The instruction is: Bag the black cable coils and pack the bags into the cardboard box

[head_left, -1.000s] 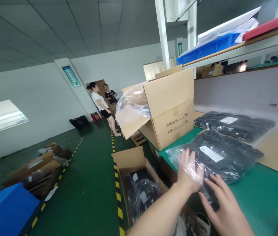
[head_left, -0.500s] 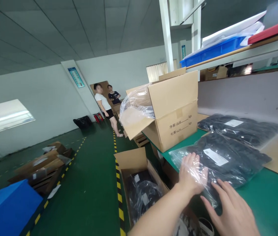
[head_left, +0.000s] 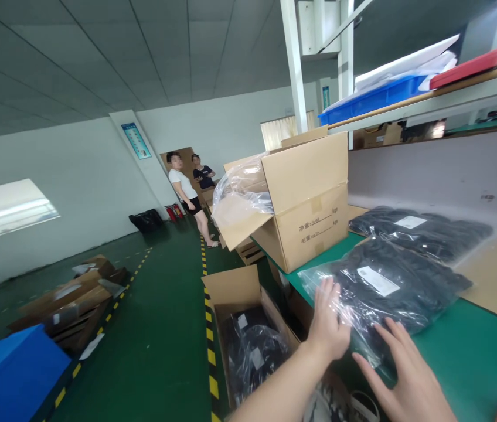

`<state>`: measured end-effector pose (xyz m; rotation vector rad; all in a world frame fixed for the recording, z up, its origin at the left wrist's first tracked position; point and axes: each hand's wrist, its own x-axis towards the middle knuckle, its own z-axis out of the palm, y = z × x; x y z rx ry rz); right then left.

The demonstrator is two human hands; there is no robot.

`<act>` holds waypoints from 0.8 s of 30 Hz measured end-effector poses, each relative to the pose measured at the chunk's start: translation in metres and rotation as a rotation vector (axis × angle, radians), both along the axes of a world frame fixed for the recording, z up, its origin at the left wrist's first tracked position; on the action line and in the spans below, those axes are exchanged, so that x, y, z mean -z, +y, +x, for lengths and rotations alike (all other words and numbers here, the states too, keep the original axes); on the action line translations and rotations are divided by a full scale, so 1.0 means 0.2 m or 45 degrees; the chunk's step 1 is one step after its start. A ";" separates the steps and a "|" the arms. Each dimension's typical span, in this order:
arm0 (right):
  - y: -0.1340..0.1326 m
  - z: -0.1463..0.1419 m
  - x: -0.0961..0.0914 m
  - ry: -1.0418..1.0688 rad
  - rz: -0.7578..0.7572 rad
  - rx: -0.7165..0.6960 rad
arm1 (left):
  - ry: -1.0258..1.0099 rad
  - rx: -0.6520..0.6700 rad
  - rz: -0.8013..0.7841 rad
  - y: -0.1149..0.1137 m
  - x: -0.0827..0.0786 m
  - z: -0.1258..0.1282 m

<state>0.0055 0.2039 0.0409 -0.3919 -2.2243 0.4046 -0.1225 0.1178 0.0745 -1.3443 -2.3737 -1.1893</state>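
A clear plastic bag of black items (head_left: 389,287) with a white label lies on the green table (head_left: 468,351). My left hand (head_left: 330,322) rests flat against the bag's near end, fingers stretched and partly under the loose plastic. My right hand (head_left: 400,375) lies open on the bag's near corner, fingers spread. A second such bag (head_left: 419,231) lies further back on the table.
An open cardboard box (head_left: 301,202) with a plastic liner stands at the table's far end. Another open box (head_left: 248,334) holding black bagged items sits on the floor below. A shelf (head_left: 428,97) with a blue tray runs overhead. Two people (head_left: 187,190) stand far back.
My left hand has slid a little lower and left along the bag's end. My right hand has stayed at the near corner. The view has shifted slightly.
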 end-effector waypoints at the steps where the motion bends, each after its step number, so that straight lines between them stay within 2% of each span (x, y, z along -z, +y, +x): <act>1: 0.00 0.00 -0.01 0.001 -0.063 0.000 | -0.058 -0.031 0.045 -0.04 0.01 0.03; 4: 0.00 0.02 -0.03 0.017 -0.291 -0.006 | -0.166 -0.195 0.224 -0.17 0.02 0.13; 6: 0.01 0.03 -0.05 0.044 -0.450 -0.005 | -0.124 -0.226 0.321 -0.20 -0.03 0.17; 8: 0.02 0.04 -0.07 0.096 -0.587 0.010 | -0.032 -0.159 0.378 -0.18 -0.11 0.19; 11: 0.01 0.04 -0.10 0.253 -0.710 0.025 | 0.073 0.082 0.417 -0.05 -0.29 0.20; 14: 0.00 0.03 -0.14 0.393 -0.769 -0.026 | 0.138 0.341 0.353 0.18 -0.47 0.20; 17: 0.01 0.02 -0.17 0.438 -0.852 -0.084 | 0.127 0.610 0.168 0.50 -0.57 0.22; 20: 0.03 0.01 -0.19 0.460 -0.918 -0.057 | 0.124 0.779 -0.077 0.86 -0.57 0.29; 24: 0.02 0.02 -0.21 0.518 -0.962 -0.104 | 0.097 0.701 -0.504 1.27 -0.49 0.45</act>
